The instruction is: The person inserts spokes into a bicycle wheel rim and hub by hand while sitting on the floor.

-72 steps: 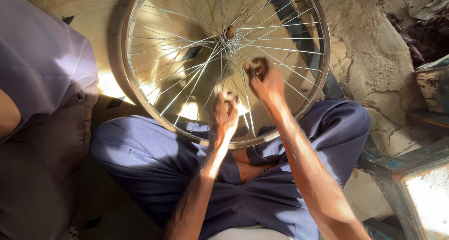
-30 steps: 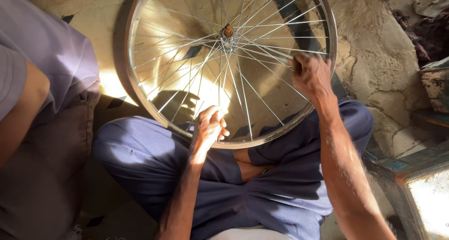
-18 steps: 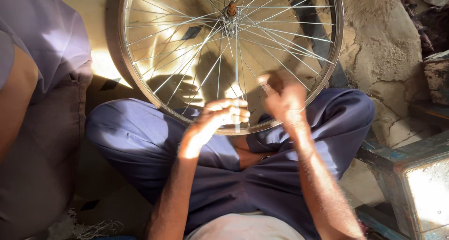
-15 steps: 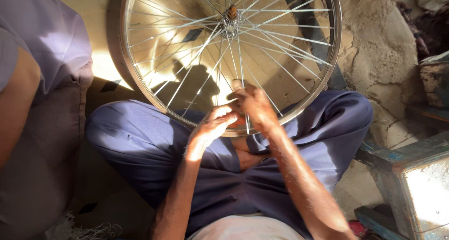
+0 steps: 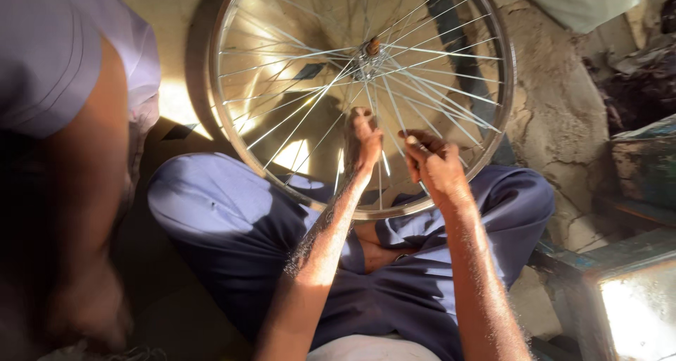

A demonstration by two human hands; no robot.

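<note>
My hands on the wheel [image 5: 282, 72]

My left hand [image 5: 362, 141] grips a spoke [image 5: 310, 111]; my right hand [image 5: 435, 165] pinches another beside it, fingers closed.

Spoked bike wheel [image 5: 282, 72], no tyre, flat across lap, hub up.

A large silver spoked bicycle wheel [image 5: 362, 93] stands tilted against the lap of a seated person in blue-purple trousers [image 5: 232, 227]. The person's left hand [image 5: 362, 139] is closed around spokes just below the rusty metal hub [image 5: 372, 48]. The right hand [image 5: 435, 165], just beside it, pinches another spoke, fingers [image 5: 415, 141] curled tight. Patches of sunlight fall through the spokes onto the cracked earthen floor [image 5: 556, 122]. At the left edge, another person's bare arm and lilac sleeve [image 5: 63, 58] show. A worn blue-green wooden box [image 5: 644, 157] sits at the right.
</note>
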